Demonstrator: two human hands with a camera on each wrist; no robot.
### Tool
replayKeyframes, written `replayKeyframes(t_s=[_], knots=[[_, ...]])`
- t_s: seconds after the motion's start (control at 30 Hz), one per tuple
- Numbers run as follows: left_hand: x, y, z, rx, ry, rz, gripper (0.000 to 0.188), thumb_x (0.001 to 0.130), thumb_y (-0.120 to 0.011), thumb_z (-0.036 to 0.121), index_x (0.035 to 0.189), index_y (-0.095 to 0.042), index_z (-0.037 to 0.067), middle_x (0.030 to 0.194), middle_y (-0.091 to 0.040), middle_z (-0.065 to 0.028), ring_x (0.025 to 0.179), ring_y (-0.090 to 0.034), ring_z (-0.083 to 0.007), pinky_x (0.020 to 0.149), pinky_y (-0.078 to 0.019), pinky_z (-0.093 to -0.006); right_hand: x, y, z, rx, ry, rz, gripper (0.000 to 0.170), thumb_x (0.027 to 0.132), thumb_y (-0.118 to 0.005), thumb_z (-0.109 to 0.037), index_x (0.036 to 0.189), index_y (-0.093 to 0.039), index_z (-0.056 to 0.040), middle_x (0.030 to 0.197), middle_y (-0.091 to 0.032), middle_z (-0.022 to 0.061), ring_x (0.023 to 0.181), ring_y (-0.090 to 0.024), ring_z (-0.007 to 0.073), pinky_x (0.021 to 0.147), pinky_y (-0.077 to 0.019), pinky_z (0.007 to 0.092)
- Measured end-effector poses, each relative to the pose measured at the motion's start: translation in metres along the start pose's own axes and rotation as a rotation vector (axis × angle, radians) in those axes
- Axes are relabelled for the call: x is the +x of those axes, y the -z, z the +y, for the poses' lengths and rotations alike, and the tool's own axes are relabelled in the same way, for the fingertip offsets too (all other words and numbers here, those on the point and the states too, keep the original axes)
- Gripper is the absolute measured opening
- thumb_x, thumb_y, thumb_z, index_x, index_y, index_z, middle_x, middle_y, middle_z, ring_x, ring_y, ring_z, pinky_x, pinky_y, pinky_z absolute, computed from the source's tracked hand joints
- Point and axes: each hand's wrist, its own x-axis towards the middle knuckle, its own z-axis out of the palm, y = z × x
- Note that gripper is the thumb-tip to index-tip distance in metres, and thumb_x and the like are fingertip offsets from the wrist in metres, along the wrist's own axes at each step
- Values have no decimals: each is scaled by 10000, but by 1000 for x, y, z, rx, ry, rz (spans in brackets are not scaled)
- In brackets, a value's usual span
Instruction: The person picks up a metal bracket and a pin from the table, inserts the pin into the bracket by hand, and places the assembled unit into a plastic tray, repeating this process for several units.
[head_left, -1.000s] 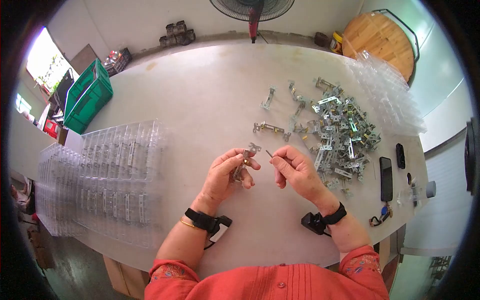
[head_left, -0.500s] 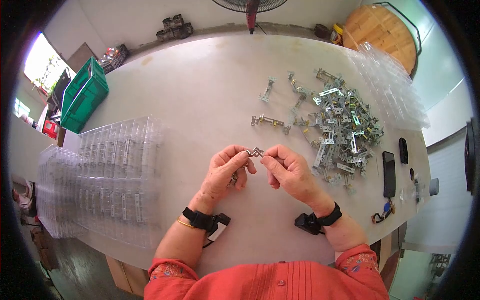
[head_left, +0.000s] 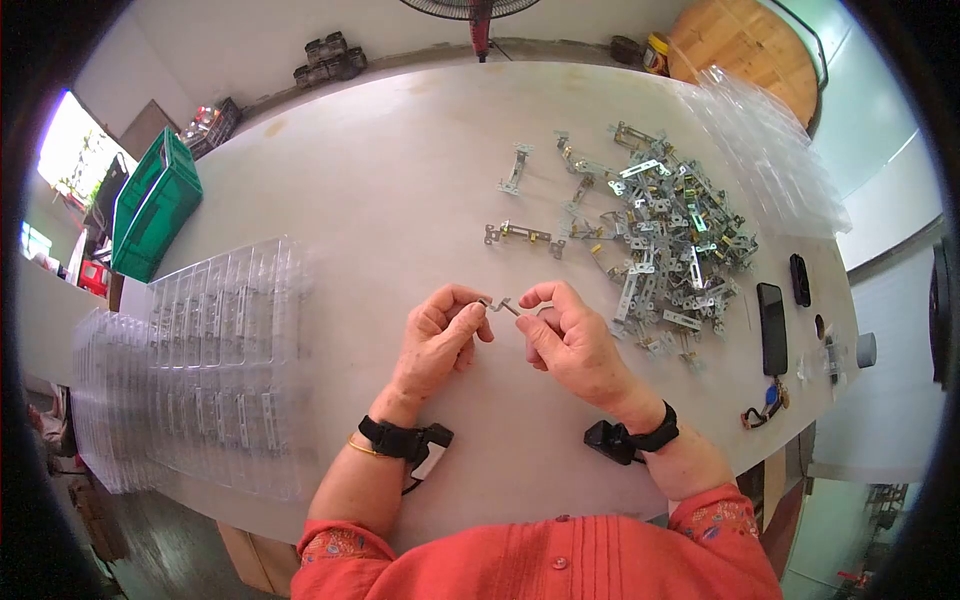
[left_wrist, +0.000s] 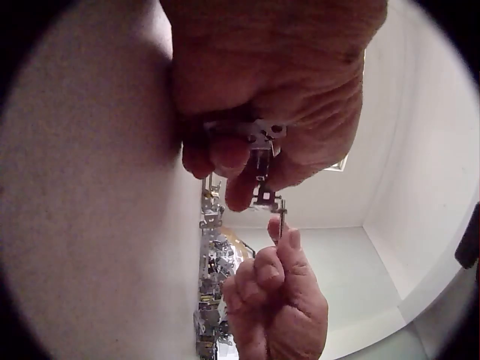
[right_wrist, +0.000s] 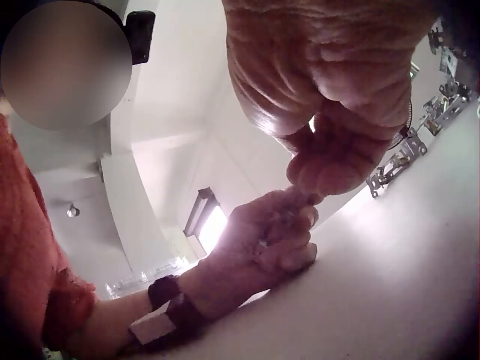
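Pale tbl (head_left: pixel 400 180) | L hand (head_left: pixel 440 342) grips metal brkt (left_wrist: pixel 262 163) | R hand (head_left: pixel 578 348) pinches thin rod (left_wrist: pixel 283 219), prob. touching brkt

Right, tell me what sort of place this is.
Probably a small assembly or packing workshop: a heap of metal fittings lies on a large table, clear plastic trays on the person's left hold similar pieces in rows, and the left hand grips another fitting.
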Motion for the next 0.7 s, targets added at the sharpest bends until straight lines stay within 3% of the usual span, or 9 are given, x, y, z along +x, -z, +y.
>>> replayKeyframes(t_s=[0.1, 0.47, 0.57, 0.63, 0.67, 0.7], knots=[[-2, -1, 2, 163, -25, -49, 186, 989, -588, 197, 1068, -630, 34, 755, -655, -19, 501, -486, -26, 439, -371, -184, -3, 0, -4, 0, 0, -20, 243, 995, -578, -176, 1168, -499, -25, 623, -598, 33, 560, -552, 93, 524, -432, 251], [-4, -6, 2, 204, -62, -145, 176, 971, -615, 186, 1066, -624, 37, 778, -653, -7, 545, -484, -17, 471, -367, -185, -7, -2, 3, 249, -149, -102, 235, 1005, -565, -207, 1147, -547, -20, 665, -600, 15, 572, -531, 61, 518, -423, 229], [-5, -6, 1, 227, -53, -160, 175, 972, -614, 182, 1067, -617, 35, 787, -653, -11, 567, -496, -22, 484, -375, -186, -7, -2, 7, 152, -169, -80, 199, 989, -590, -210, 1076, -593, -31, 676, -593, 14, 586, -536, 66, 524, -432, 244], [-4, -5, -1, 239, -51, -167, 176, 972, -615, 182, 1067, -614, 33, 790, -652, -12, 577, -502, -23, 490, -378, -186, -5, -4, 15, -54, 0, 11, 167, 970, -615, -206, 986, -620, -40, 694, -577, 7, 593, -525, 66, 529, -434, 255], [-4, -4, -3, 223, -43, -184, 173, 964, -622, 152, 1059, -607, 9, 828, -651, -19, 683, -567, -60, 602, -449, -219, -5, -4, 17, -52, -1, 12, 167, 970, -615, -206, 986, -620, -40, 694, -577, 7, 593, -525, 66, 529, -434, 255], [-4, -3, -3, 208, -34, -202, 172, 955, -630, 122, 1052, -599, -16, 865, -649, -25, 788, -633, -96, 715, -519, -251, -4, -5, 19, -145, 118, 78, 159, 964, -622, -199, 964, -621, -40, 705, -573, 8, 586, -511, 67, 529, -432, 258]])
